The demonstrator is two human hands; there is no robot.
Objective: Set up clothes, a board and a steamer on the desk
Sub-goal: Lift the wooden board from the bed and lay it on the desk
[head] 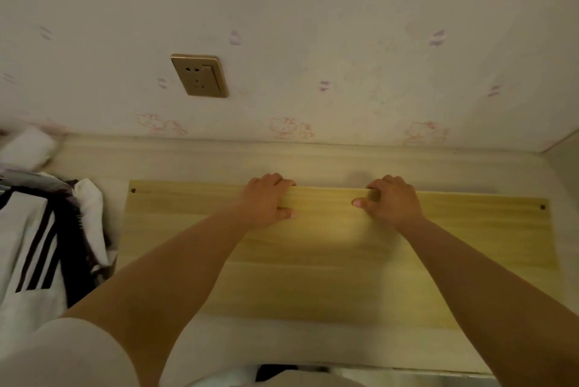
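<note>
Pale wooden board (338, 255) lies flat on desk (219, 161); black-and-white striped clothes (37, 239) heaped just left of it.

One board (329, 255), one desk (219, 161), two hands: left (266, 202), right (391, 202); one clothes pile (37, 230), one wall socket (199, 75).

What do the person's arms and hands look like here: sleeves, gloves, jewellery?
Both forearms are bare up to the left hand and right hand. No gloves, rings, watch or wristbands show. A short white fabric sleeve covers the left upper arm at the frame's lower left; no sleeve shows on the right arm.
</note>
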